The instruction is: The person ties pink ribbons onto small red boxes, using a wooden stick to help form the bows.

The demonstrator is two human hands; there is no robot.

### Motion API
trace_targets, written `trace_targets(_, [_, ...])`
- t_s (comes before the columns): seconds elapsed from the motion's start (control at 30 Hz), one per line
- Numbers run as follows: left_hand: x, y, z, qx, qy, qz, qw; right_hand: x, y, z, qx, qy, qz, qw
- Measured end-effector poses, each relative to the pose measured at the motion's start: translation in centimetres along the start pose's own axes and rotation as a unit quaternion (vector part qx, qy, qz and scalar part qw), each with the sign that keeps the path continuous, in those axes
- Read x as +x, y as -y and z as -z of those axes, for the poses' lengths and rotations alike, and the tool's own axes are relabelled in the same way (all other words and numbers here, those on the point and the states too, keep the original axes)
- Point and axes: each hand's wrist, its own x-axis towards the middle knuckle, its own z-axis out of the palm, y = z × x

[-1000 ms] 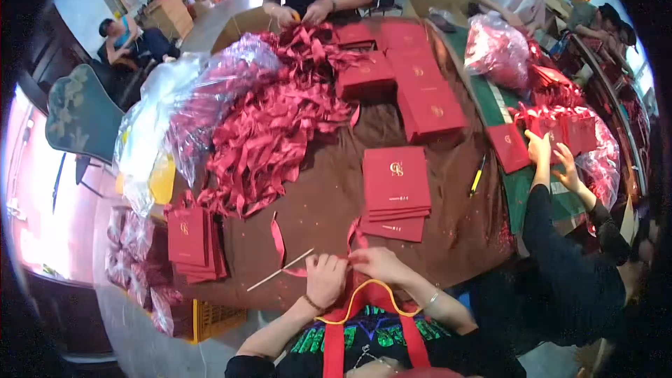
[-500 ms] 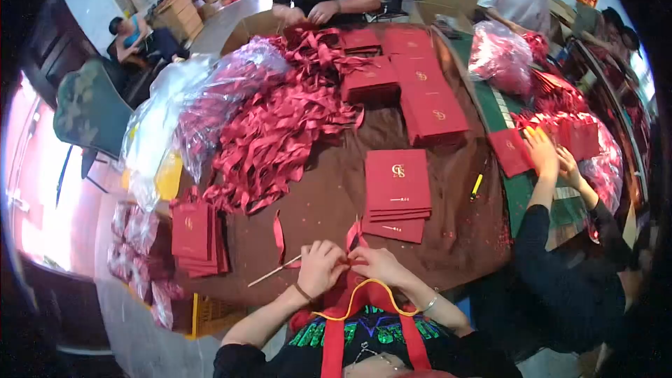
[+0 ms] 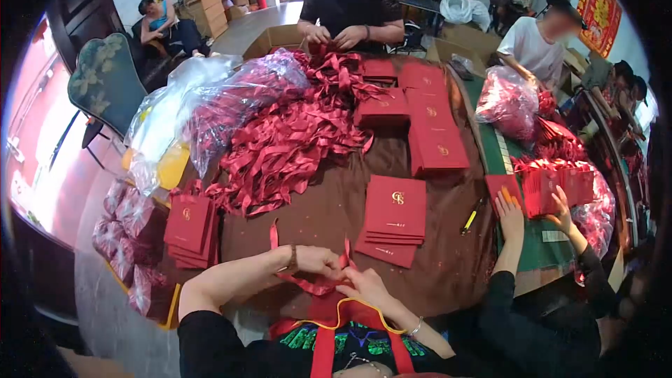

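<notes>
A red ribbon (image 3: 311,285) is pinched in the fingers of your left hand (image 3: 322,261) and right hand (image 3: 369,285) at the near edge of a brown-covered table (image 3: 315,220) bearing a ribbon heap (image 3: 294,147) and red packets (image 3: 395,206), with a green table (image 3: 549,252) to the right and a patterned chair (image 3: 105,80) leftward.

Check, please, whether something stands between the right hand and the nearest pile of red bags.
Nothing visible; only brown cloth lies between the right hand and the pile. Red ribbon is further left.
</notes>
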Motion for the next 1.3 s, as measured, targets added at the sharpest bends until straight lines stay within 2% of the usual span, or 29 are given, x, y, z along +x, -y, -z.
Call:
trace_targets(0.07, [1.1,2.3,0.2,-0.031,0.092,-0.077,0.992,0.1,-0.2,-0.3,-0.014,-0.006,-0.005,1.0])
trace_targets(0.1, [1.1,2.2,0.4,-0.059,0.13,-0.066,0.988,0.2,-0.5,-0.5,-0.007,-0.003,0.001,1.0])
trace_targets(0.23, [0.8,1.9,0.4,-0.063,0.138,-0.088,0.985,0.0,0.2,0.1,0.049,-0.004,-0.003,0.999])
trace_targets(0.3, [-0.1,0.4,-0.2,-0.125,0.068,-0.071,0.987,-0.4,0.6,-0.1,0.032,-0.009,0.002,0.999])
trace_targets(0.33, [-0.3,0.1,-0.3,-0.12,0.07,-0.072,0.988,-0.1,0.6,0.1,0.01,-0.012,0.015,1.0])
trace_targets(0.4, [-0.7,0.0,-1.3,-0.152,-0.004,-0.029,0.988,0.0,0.3,-0.1,-0.01,-0.009,0.027,1.0])
trace_targets(0.47, [-0.3,0.9,-1.3,-0.111,-0.004,-0.006,0.994,0.2,0.3,0.0,-0.025,-0.004,0.038,0.999])
trace_targets(0.53, [-0.6,-0.1,-1.8,-0.139,-0.13,0.077,0.979,0.1,0.9,0.6,0.022,0.035,0.016,0.999])
trace_targets(0.57, [-0.9,-0.6,-1.3,-0.354,-0.148,0.09,0.919,0.1,0.8,0.2,0.008,0.01,0.095,0.995])
trace_targets(0.6, [-0.5,-0.1,-0.5,-0.056,-0.252,0.034,0.965,-0.1,0.8,0.2,0.011,0.013,0.089,0.996])
trace_targets(0.67, [-0.6,0.1,-1.9,-0.115,-0.318,0.031,0.941,0.2,1.0,0.5,-0.023,-0.032,0.078,0.996])
trace_targets(0.7, [-0.9,-0.6,-2.1,-0.123,-0.315,0.034,0.94,0.2,1.2,0.8,0.025,-0.009,0.03,0.999])
trace_targets(0.73, [-1.2,-1.2,-2.4,-0.122,-0.358,0.033,0.925,0.4,0.7,0.4,0.036,-0.007,-0.002,0.999])
trace_targets(0.77, [-1.4,-1.4,-3.0,-0.123,-0.396,0.038,0.909,0.6,-0.1,0.1,0.038,-0.045,0.04,0.997])
trace_targets(0.8, [-1.1,0.1,-4.2,-0.111,-0.405,0.01,0.907,0.9,-1.1,-0.4,-0.007,-0.093,0.079,0.992])
trace_targets(0.83, [-2.1,-2.2,-4.1,-0.2,-0.312,0.091,0.924,1.0,-0.7,0.4,0.017,-0.034,0.012,0.999])
trace_targets(0.87, [-1.1,0.7,-6.2,-0.104,-0.379,-0.024,0.919,0.2,-2.7,-1.7,-0.038,-0.12,0.04,0.991])
trace_targets(0.9, [-1.3,0.1,-6.0,-0.013,-0.384,-0.05,0.922,0.2,-1.7,-0.5,-0.125,-0.084,0.002,0.989])
trace_targets(0.93, [-0.9,0.3,-6.5,-0.046,-0.396,-0.032,0.917,-0.3,-0.9,0.2,-0.181,-0.096,-0.013,0.979])
trace_targets(0.97, [-1.4,-1.4,-6.7,-0.029,-0.414,0.03,0.909,-0.6,-0.9,0.8,-0.156,-0.124,0.006,0.98])
trace_targets(1.0, [-1.3,-1.0,-6.6,-0.134,-0.383,0.058,0.912,-1.6,-0.9,0.9,-0.134,-0.159,0.025,0.978])
trace_targets(1.07, [-1.3,-1.5,-6.8,-0.145,-0.397,0.048,0.905,-3.1,-1.1,1.0,-0.125,-0.147,-0.036,0.981])
trace_targets(1.17, [-1.3,-1.5,-6.7,-0.257,-0.367,0.007,0.894,-4.8,-1.3,1.9,-0.032,-0.137,-0.08,0.987])
trace_targets(1.3, [-1.2,-1.9,-5.9,-0.228,-0.348,0.016,0.909,-5.4,-1.0,1.8,0.097,-0.122,-0.145,0.977])
